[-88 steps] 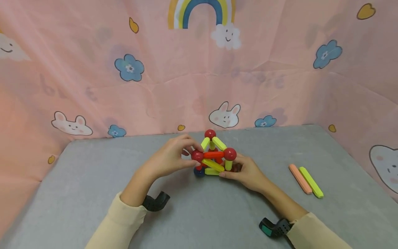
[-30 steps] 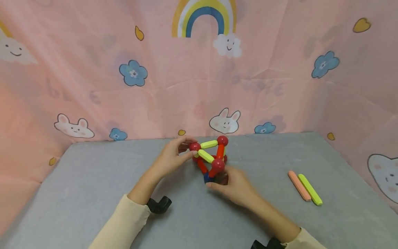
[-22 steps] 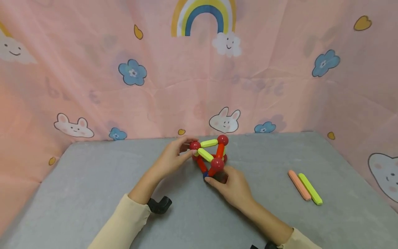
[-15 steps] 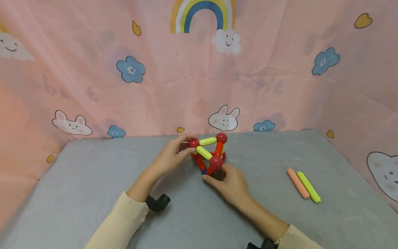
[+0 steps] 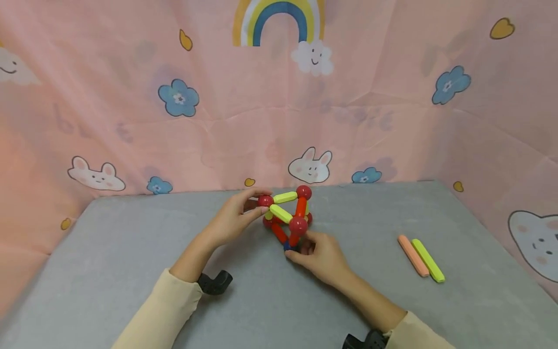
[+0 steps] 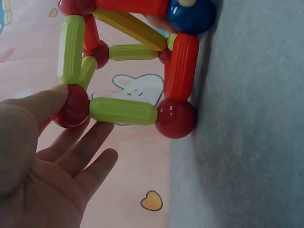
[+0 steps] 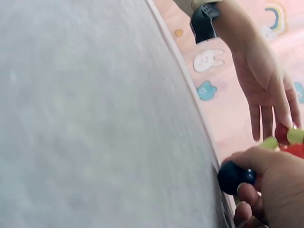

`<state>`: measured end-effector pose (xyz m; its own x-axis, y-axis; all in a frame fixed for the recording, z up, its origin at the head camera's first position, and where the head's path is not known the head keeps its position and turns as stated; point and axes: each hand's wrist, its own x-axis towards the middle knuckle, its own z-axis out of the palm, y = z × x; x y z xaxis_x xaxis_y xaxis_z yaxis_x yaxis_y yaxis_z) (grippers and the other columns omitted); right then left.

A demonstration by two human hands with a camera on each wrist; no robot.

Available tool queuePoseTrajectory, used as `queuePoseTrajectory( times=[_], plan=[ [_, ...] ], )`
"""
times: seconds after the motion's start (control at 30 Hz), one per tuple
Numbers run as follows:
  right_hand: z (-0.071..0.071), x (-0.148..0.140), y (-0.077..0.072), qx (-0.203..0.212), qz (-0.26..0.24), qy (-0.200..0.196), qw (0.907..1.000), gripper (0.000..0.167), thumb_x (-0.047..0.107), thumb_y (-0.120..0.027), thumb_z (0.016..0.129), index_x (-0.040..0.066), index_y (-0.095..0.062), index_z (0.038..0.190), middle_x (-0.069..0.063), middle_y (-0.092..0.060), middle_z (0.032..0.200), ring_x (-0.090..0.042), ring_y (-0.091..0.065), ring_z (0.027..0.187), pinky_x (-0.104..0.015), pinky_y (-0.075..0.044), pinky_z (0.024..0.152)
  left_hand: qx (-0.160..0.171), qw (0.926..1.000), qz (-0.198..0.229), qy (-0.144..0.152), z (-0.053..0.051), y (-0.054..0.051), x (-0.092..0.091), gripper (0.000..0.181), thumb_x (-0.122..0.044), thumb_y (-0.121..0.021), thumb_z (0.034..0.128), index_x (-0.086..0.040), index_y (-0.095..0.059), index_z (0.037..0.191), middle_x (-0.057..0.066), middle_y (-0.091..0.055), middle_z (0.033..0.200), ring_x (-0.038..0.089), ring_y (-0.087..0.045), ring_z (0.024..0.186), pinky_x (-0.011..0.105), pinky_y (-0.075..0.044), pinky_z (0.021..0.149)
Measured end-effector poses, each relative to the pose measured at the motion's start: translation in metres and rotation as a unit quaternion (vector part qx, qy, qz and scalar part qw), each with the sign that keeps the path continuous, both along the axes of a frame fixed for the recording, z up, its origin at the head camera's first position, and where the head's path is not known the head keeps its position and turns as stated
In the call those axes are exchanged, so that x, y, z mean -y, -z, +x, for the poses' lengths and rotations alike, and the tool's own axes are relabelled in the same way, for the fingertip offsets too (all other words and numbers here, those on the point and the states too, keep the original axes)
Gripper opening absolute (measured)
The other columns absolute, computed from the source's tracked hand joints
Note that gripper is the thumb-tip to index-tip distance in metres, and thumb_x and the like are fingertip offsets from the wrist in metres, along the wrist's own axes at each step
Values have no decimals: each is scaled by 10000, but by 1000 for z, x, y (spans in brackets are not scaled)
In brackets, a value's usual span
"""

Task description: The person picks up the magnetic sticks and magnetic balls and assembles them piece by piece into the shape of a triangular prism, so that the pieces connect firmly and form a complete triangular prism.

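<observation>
A box-like ball-and-stick toy frame stands on the grey table, built of red balls and ribbed rods in red and lime. My left hand pinches its upper left red ball between thumb and fingers. Low at the front, my right hand holds the blue ball with thumb and fingertips. A yellow rod runs slantwise across one side in the left wrist view. Part of the frame's lower right is hidden behind the right hand in the head view.
To the right on the table lie two loose rods side by side, one orange and one lime. A pink patterned cloth hangs behind the table's far edge.
Since the earliest frame the toy frame has been turned, bringing the blue ball from the left to the front. The right hand has shifted onto that ball; the left still holds a red ball.
</observation>
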<state>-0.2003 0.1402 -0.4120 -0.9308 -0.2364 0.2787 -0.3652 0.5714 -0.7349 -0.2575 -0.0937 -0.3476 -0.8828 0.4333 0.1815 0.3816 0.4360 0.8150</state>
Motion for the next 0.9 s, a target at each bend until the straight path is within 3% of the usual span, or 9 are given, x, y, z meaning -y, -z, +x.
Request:
queuePoseTrajectory(
  times=[0.27,0.47,0.6,0.73,0.9],
  plan=[
    [-6,-21,-7,497,176,-599,9968,175,189,-836,820,113,-703,905,47,-565,668,-80,-515,573,-210,-423,509,170,9998,-58,17,0,-1,2,395,-195,-685,971,-140,-592,1351,50,-632,1324,276,-678,1173,443,-567,1001],
    [-11,-45,-17,528,540,-880,9932,250,202,-831,832,142,-749,1060,7,-649,909,-143,-604,843,-239,-517,687,186,9997,-101,88,5,-5,-2,380,-219,-762,914,-167,-644,1271,11,-657,1262,238,-682,1144,429,-578,980],
    [-13,-63,-22,570,818,-939,9906,271,207,-808,859,153,-736,1115,-2,-695,1058,-180,-659,987,-299,-569,815,20,9997,-191,164,11,-6,-11,362,-234,-790,890,-184,-665,1227,-17,-687,1197,197,-699,1102,444,-578,977],
    [-16,-73,-24,632,843,-884,9905,285,213,-814,855,147,-717,1115,1,-715,1053,-189,-674,996,-358,-574,861,-272,9990,-253,260,16,-6,-20,363,-227,-782,897,-151,-662,1231,3,-695,1189,189,-708,1063,463,-580,964],
    [-18,-73,-18,584,703,-687,9934,349,245,-839,832,124,-715,1135,-1,-733,1027,-177,-681,973,-364,-571,872,-713,9970,-237,197,21,-5,-26,311,-181,-783,893,-149,-684,1186,13,-675,1181,180,-709,1020,403,-586,959]
  ],
)
